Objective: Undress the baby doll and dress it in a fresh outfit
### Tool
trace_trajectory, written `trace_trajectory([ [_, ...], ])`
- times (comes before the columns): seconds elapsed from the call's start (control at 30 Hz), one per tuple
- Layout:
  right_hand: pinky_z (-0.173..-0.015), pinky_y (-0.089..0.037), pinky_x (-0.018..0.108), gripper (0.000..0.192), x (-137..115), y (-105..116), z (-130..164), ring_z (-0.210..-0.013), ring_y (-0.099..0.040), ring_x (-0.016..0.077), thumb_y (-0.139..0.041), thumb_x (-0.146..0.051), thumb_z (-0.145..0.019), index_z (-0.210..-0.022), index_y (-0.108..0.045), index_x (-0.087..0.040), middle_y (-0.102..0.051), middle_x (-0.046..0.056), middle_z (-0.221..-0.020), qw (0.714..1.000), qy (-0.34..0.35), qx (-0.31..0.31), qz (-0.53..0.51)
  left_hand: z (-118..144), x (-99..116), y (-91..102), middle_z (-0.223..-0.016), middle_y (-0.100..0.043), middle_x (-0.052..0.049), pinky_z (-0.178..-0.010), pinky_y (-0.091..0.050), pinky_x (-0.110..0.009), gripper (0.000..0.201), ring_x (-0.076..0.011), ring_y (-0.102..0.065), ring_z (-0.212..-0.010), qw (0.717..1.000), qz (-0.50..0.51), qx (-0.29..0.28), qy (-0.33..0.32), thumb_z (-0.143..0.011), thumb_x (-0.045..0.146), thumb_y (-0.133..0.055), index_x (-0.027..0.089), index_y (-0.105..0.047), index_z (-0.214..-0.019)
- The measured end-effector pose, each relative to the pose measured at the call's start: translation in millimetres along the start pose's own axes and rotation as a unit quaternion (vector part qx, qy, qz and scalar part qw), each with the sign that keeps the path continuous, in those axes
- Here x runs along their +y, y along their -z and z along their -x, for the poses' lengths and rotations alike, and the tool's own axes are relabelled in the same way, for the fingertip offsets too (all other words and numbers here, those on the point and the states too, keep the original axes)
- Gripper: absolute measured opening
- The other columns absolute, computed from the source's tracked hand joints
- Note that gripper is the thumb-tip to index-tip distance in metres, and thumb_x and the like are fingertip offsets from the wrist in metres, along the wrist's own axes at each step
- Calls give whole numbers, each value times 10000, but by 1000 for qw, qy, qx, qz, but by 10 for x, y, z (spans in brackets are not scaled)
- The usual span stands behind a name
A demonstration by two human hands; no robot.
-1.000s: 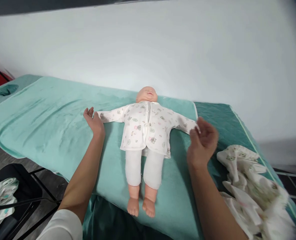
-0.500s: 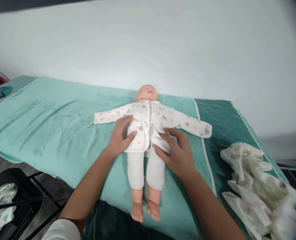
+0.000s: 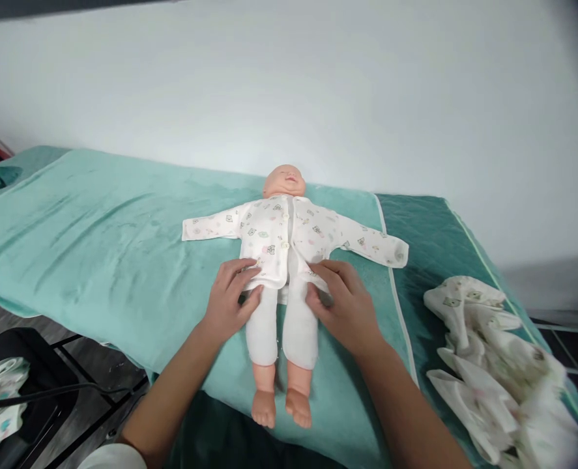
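Note:
A baby doll [image 3: 285, 181] lies on its back, head toward the wall and bare feet toward me. It wears a white printed baby jacket [image 3: 264, 225] with sleeves spread wide, and white pants [image 3: 262, 329]. The jacket's front edges sit close together at the chest and part lower down, around a small button. My left hand [image 3: 230, 296] rests at the jacket's lower left hem, fingers spread on the cloth, thumb apart over the pants. At the lower right hem lies my right hand [image 3: 345, 303], fingers on the cloth and thumb apart; its fingertips partly hide the hem.
Light green cloth [image 3: 122, 234] covers the long bed, with darker green quilted cloth [image 3: 416, 221] at right. Crumpled printed baby clothes [image 3: 494, 365] lie at the right edge. A black chair [image 3: 49, 371] holding more printed cloth [image 3: 0, 404] stands lower left. A white wall [image 3: 289, 85] rises behind.
Both hands have slid down the jacket from its middle toward the lower hem. The doll stays in place, and the view has shifted slightly.

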State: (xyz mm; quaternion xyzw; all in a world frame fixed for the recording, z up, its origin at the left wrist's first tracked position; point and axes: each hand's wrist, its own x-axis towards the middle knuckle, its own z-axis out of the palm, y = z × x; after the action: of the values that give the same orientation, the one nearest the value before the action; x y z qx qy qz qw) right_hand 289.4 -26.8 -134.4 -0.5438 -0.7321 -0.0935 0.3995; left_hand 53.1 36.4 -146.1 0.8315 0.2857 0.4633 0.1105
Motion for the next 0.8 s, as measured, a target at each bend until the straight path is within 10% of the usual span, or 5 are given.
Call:
trace_trajectory([
  [0.2, -878, -543, 417, 457, 54, -33, 20, -1042, -619, 248, -509, -88, -894, -1312, -540, -271, -605, 94, -1138, 996, -60, 14, -65, 4, -91, -63, -1148, -681, -88, -932, -532, -398, 401, -226, -640, -1071, 998, -23, 58, 17, -907, 100, -567, 269, -593, -1271],
  [0.33, -855, -522, 403, 259, 94, -43, 31, -978, -612, 228, -569, -209, -931, -1181, -617, -260, -631, 70, -1070, 981, -123, 23, -148, -74, -123, -101, -1073, -699, -61, -888, -513, -370, 311, -225, -639, -1010, 985, 66, 67, 141, -858, 111, -576, 256, -695, -1105],
  [0.57, -630, -450, 260, 222, 164, -155, -14, -740, -544, 143, -704, -399, -854, -980, -644, -226, -602, 11, -853, 861, -365, 106, -338, -183, -278, -82, -819, -684, 1, -675, -465, -232, 92, -134, -607, -746, 795, 400, 152, 430, -844, 278, -706, 190, -719, -867],
  [0.8, -759, -497, 311, 514, 204, -65, 20, -944, -567, 194, -830, -425, -750, -1174, -603, -243, -617, 39, -1084, 889, -300, 12, -345, -178, -343, -6, -993, -743, -56, -771, -551, -253, 269, -158, -702, -885, 706, 492, 204, 466, -885, 388, -717, 142, -734, -993],
])
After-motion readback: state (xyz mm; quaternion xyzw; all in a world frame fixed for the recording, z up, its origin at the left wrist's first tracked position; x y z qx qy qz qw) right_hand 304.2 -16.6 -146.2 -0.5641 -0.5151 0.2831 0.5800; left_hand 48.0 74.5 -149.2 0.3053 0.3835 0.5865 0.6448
